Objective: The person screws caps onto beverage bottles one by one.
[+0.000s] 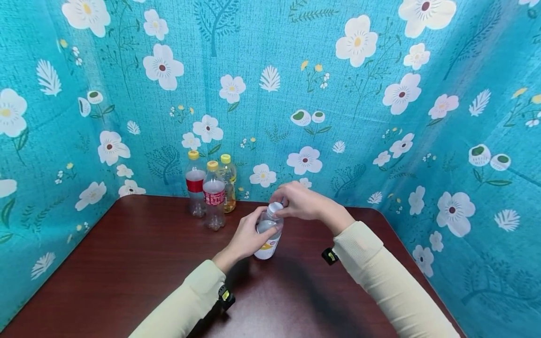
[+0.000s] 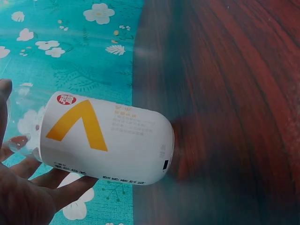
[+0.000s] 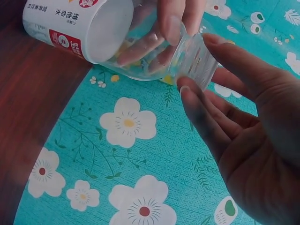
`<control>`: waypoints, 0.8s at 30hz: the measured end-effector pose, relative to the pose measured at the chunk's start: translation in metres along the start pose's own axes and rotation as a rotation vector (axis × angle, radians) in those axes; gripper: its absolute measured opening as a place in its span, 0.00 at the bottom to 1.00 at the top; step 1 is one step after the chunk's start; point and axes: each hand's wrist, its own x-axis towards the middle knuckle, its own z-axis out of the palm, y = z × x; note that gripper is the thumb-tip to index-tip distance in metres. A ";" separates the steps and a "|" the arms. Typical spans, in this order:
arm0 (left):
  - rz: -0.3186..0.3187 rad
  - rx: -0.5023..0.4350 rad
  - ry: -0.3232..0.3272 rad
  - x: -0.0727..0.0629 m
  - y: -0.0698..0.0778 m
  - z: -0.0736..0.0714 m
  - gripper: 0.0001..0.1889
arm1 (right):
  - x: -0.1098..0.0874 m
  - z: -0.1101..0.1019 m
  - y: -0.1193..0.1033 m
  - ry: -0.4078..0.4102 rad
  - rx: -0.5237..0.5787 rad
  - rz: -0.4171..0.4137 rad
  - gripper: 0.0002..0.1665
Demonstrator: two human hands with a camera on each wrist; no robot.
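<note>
A clear plastic bottle (image 1: 267, 247) with a white label and a yellow mark stands slightly tilted over the table. Around its upper body my left hand (image 1: 247, 235) grips it, thumb across the front. My right hand (image 1: 301, 201) pinches the whitish cap (image 1: 275, 207) at the top. Close up in the right wrist view, thumb and fingers of the right hand (image 3: 253, 112) lie on either side of the ribbed, see-through cap (image 3: 205, 65). The left wrist view has the label (image 2: 110, 140) facing the camera, with left-hand fingers (image 2: 61, 187) behind the bottle.
Two clear bottles with red labels (image 1: 196, 182) (image 1: 214, 195) and yellow caps stand at the table's back left. Beside them is a bottle of yellowish look (image 1: 228, 185). A blue flowered curtain (image 1: 262, 94) surrounds the dark brown table (image 1: 148, 263) behind and at the sides.
</note>
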 end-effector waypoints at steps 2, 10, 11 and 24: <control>-0.004 -0.005 0.007 0.000 0.000 0.001 0.26 | 0.003 0.001 0.000 0.009 -0.019 0.021 0.09; -0.017 -0.023 0.024 -0.001 -0.007 0.000 0.27 | 0.004 0.005 -0.002 0.051 -0.219 0.190 0.31; -0.029 -0.026 0.029 -0.001 -0.008 -0.001 0.28 | 0.003 0.004 -0.003 0.052 -0.223 0.198 0.31; -0.038 -0.123 0.028 -0.003 -0.014 -0.005 0.28 | 0.007 -0.015 -0.016 -0.098 -0.082 0.134 0.24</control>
